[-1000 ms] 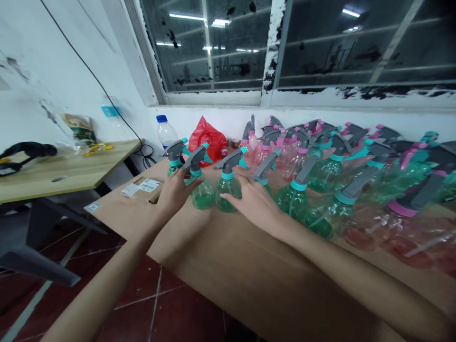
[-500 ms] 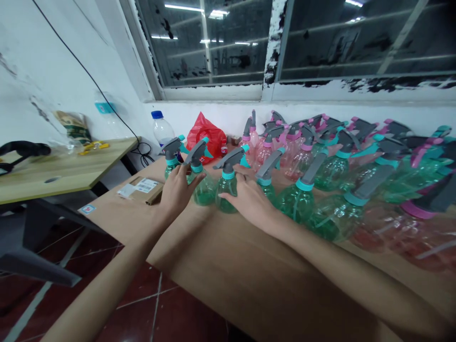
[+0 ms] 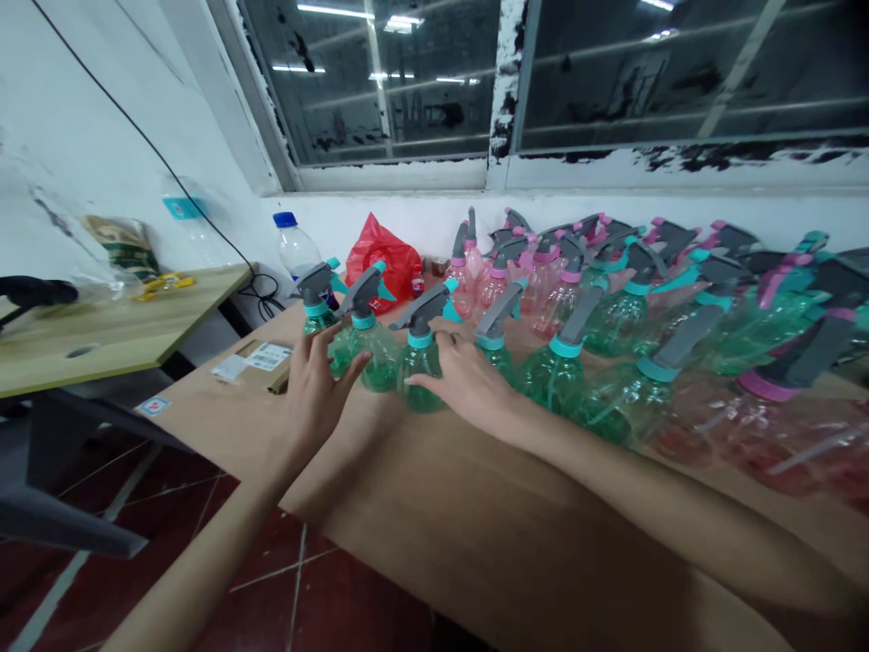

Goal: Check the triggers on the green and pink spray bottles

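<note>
Several green spray bottles with grey triggers and teal collars stand in a row on a brown cardboard-covered table [image 3: 421,489]. My left hand [image 3: 313,391] is open with its fingers spread, its fingertips close to a green bottle [image 3: 367,349] at the left end of the row. My right hand [image 3: 465,385] lies flat and open, its fingers resting against the neighbouring green bottle [image 3: 415,367]. Behind them stand several pink spray bottles [image 3: 543,281].
A red plastic bag [image 3: 380,258] and a clear water bottle with a blue cap [image 3: 293,246] sit at the back left, under a dark window. A small cardboard box with a label [image 3: 262,362] lies near the table's left edge. A wooden desk [image 3: 101,326] stands further left.
My left hand has drawn back a little from the green bottle and opened wider. My right hand stays against its bottle. The view has shifted slightly.
</note>
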{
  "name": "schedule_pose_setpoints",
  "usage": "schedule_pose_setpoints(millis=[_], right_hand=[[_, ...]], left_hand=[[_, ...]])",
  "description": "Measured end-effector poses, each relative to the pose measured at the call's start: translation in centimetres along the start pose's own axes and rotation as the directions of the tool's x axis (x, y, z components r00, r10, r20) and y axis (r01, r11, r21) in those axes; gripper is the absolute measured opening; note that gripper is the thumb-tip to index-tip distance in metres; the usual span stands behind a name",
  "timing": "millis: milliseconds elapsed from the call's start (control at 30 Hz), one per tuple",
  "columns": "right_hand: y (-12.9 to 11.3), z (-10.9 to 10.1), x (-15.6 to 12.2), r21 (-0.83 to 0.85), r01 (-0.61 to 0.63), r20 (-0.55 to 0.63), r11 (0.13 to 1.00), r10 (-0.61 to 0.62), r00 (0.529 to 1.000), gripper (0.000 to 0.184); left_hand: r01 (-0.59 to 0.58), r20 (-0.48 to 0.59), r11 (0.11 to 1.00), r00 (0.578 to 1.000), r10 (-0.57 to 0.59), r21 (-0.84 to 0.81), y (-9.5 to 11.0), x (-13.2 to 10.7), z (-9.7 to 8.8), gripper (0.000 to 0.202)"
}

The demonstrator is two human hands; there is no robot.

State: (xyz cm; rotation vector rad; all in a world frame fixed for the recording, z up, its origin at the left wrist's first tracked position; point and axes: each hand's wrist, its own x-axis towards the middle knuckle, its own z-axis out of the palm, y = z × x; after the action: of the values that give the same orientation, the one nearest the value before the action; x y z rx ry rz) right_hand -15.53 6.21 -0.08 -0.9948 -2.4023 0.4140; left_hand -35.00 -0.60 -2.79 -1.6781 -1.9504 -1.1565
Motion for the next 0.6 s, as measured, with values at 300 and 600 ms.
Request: schedule_pose_setpoints(millis=[300,600], right_hand=[[-1.9,-1.1,-4.3,-0.023,0.094,0.075,0.995,-0.092,0.993,0.055],[-0.3,-3.6,-12.4,0.157,0.32,0.136,0.934,-0.342,0.93,0.062]], left_hand=[[0.219,0.312,0.936,0.941,-0.129,-0.275,5.7,-4.3,-4.8,0.046],[0.314,0.589,0.801,0.806,0.059,-0.51,13.2,-5.8,-4.5,0.055]])
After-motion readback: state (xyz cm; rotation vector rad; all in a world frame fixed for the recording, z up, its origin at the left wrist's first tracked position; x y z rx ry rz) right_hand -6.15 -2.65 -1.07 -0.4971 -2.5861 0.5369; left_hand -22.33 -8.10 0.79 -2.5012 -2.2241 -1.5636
